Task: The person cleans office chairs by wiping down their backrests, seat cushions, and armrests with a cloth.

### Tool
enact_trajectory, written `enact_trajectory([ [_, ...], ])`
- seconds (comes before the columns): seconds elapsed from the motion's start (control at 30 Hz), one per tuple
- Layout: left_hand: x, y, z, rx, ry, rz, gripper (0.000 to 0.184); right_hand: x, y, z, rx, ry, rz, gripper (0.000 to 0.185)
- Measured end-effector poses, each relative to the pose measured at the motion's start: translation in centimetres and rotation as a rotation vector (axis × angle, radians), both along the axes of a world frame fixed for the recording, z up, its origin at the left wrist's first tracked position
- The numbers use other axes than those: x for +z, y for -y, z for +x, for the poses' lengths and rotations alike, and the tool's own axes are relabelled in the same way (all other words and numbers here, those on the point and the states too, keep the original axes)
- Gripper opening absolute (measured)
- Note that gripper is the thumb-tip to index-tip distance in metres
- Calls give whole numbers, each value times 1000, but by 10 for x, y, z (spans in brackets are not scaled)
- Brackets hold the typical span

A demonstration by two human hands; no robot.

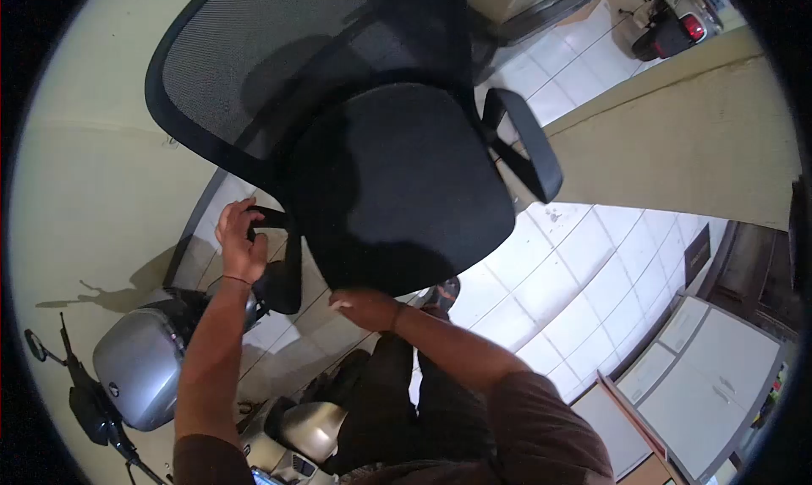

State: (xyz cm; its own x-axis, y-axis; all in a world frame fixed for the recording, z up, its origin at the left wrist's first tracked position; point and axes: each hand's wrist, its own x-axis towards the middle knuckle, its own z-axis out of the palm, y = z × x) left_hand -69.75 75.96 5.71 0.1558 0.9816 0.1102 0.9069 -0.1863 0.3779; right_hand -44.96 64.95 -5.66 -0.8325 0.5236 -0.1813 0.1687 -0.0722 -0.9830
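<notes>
A black office chair (397,180) with a mesh backrest (254,71) is directly in front of me. Its dark seat has a rounded front edge facing my body. My left hand (241,238) is at the left armrest (290,274), its fingers bent around the rear part. Just below the front edge of the seat is my right hand (364,308), with its fingers curled together. A small pale bit shows by its thumb; what it is I cannot tell. The right armrest (529,147) stands untouched on the far side.
A silver top box (144,367) and a motorcycle (93,400) stand at the left by the wall. Another motorbike (677,28) is at the upper right, beyond a beige partition (677,130). A white cabinet (710,383) stands at the lower right on the tiled floor (584,274).
</notes>
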Motion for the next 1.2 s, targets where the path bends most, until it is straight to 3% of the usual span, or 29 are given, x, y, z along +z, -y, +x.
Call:
enact_trajectory([
  [0.07,0,-11,-2,-43,-45,57,31,-8,3,49,-468,50,410,21],
  [0.1,0,-16,-5,-85,-109,104,31,-3,-2,84,-706,18,755,20],
  [0.17,-3,-28,-10,-85,-181,100,30,49,-22,150,-1030,250,350,19],
  [0.23,1,-31,-2,-50,-337,180,30,78,-38,208,-1261,231,305,20],
  [0.3,4,-29,14,-18,-448,174,33,98,-55,252,-1284,260,589,21],
  [0.37,10,-16,48,118,-520,289,39,122,-65,268,-1221,441,688,20],
  [0.4,10,-6,70,214,-493,69,47,123,-68,272,-1233,415,683,18],
  [0.47,-41,27,88,118,-353,55,55,111,-70,278,-1188,457,740,21],
  [0.53,-65,54,132,168,-263,-224,69,90,-65,282,-1081,501,951,30],
  [0.6,-88,73,166,364,-173,-514,94,86,-45,276,-1060,527,942,28],
  [0.63,-101,71,177,365,-170,-511,94,88,-41,279,-1019,518,920,27],
  [0.7,-121,70,190,634,-124,-774,120,91,-45,292,-955,533,980,27],
  [0.77,-128,60,194,647,-167,-825,127,96,-62,296,-865,648,1074,26],
  [0.83,-137,57,191,658,-221,-875,134,104,-89,294,-905,577,1069,21],
  [0.9,-153,60,183,634,-201,-831,142,93,-122,298,-923,459,739,18],
  [1.03,-156,61,183,629,-237,-793,141,58,-164,300,-1080,277,677,17],
  [1.1,-151,58,183,646,-228,-860,141,47,-165,296,-1443,-19,-355,23],
  [1.17,-149,57,185,649,-228,-874,141,47,-144,295,-1448,-7,-450,24],
  [1.2,-148,58,185,658,-224,-888,141,41,-134,294,-1385,-165,-570,22],
])
